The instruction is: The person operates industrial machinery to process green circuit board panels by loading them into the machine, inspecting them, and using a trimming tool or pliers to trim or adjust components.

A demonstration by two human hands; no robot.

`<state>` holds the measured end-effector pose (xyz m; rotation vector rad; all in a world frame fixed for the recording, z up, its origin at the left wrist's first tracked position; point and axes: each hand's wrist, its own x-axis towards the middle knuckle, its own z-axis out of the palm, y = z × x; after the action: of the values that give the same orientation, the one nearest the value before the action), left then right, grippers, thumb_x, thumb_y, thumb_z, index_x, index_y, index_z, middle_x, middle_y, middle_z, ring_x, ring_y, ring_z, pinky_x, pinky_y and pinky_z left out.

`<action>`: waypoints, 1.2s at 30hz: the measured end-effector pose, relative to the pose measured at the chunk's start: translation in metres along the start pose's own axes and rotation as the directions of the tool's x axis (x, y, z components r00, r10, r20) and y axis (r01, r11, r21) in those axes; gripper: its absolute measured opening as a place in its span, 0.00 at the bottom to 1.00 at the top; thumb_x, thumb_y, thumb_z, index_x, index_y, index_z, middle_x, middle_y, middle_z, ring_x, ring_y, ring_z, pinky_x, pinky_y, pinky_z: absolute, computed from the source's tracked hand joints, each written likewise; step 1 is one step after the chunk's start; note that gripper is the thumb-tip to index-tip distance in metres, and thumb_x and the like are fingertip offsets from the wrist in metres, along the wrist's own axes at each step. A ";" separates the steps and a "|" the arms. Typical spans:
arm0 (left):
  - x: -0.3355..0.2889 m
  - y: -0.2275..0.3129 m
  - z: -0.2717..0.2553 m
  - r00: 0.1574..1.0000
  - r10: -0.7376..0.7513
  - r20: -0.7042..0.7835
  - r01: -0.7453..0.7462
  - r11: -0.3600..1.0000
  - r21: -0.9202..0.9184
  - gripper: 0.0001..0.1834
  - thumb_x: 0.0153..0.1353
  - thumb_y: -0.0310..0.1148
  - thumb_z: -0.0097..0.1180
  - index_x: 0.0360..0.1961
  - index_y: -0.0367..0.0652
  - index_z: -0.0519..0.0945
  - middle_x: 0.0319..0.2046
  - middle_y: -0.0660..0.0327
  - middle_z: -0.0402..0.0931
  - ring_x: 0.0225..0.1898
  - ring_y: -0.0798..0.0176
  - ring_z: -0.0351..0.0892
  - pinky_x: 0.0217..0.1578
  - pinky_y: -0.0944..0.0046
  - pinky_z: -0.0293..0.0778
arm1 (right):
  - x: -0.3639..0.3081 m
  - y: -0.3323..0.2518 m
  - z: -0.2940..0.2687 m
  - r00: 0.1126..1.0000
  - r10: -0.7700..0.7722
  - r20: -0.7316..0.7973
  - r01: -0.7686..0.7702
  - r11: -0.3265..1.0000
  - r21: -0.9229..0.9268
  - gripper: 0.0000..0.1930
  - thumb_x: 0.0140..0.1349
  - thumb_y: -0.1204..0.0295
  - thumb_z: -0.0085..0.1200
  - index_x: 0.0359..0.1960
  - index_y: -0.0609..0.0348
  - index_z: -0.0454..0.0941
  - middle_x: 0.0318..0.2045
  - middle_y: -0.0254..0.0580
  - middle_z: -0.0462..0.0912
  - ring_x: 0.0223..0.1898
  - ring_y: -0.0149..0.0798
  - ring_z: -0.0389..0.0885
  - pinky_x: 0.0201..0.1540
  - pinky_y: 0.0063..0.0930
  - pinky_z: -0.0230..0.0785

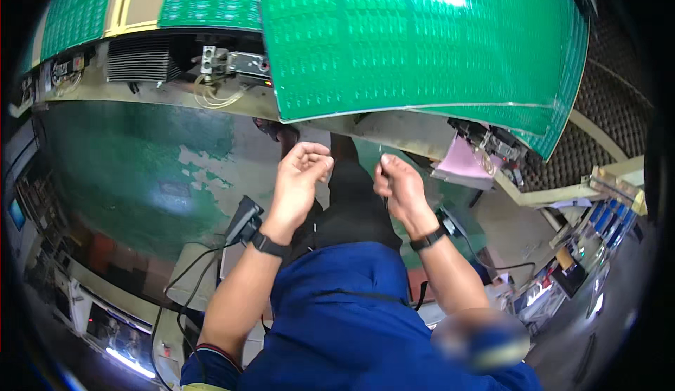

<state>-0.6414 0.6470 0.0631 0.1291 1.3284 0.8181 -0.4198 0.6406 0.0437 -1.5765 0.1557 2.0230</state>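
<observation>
My left hand [304, 181] is raised in front of my lap with its fingers curled and the thumb pressed to the fingertips. Whether anything is in that pinch I cannot make out. Opposite it, my right hand [401, 186] pinches a thin, pale, needle-like sliver [381, 150] between thumb and forefinger; its exact kind is too small to tell. The two hands are apart. Just beyond them lie large green sheets [422, 47] with rows of a small repeated pattern, stacked at slight angles; neither hand touches them.
Under the sheets' near edge runs a pale machine rail [232, 101] carrying metal fittings [246, 63] and thin tubes. A pink sheet [467, 160] hangs at the right, near dark mesh panels [612, 96]. Black cables [181, 305] run beside my left arm.
</observation>
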 end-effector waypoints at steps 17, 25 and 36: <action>0.115 -0.130 0.025 0.913 -0.365 0.179 0.312 0.911 0.269 0.13 0.67 0.29 0.53 0.45 0.27 0.78 0.24 0.62 0.74 0.16 0.65 0.77 0.17 0.66 0.79 | 0.121 0.134 -0.047 0.960 -0.278 0.030 0.148 0.596 0.789 0.10 0.73 0.66 0.47 0.41 0.61 0.74 0.29 0.36 0.75 0.21 0.25 0.66 0.19 0.15 0.58; 0.103 -0.133 0.041 0.961 -0.278 0.019 0.263 0.927 0.267 0.12 0.65 0.29 0.58 0.41 0.28 0.80 0.22 0.64 0.72 0.15 0.68 0.75 0.15 0.68 0.77 | 0.127 0.139 -0.053 0.936 -0.311 0.163 0.038 0.552 0.833 0.12 0.74 0.65 0.45 0.37 0.61 0.73 0.27 0.35 0.72 0.19 0.23 0.65 0.17 0.13 0.56; 0.102 -0.137 0.052 0.963 -0.253 -0.089 0.268 0.919 0.290 0.12 0.64 0.31 0.61 0.38 0.29 0.81 0.20 0.65 0.73 0.13 0.69 0.74 0.12 0.69 0.75 | 0.121 0.126 -0.048 0.962 -0.271 0.044 0.162 0.690 0.706 0.14 0.75 0.63 0.43 0.32 0.58 0.71 0.21 0.29 0.68 0.17 0.20 0.60 0.17 0.12 0.53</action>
<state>-0.5315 0.6268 -0.0766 0.1666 1.4752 0.3920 -0.4596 0.5585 -0.1133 -0.9038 0.5792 1.5929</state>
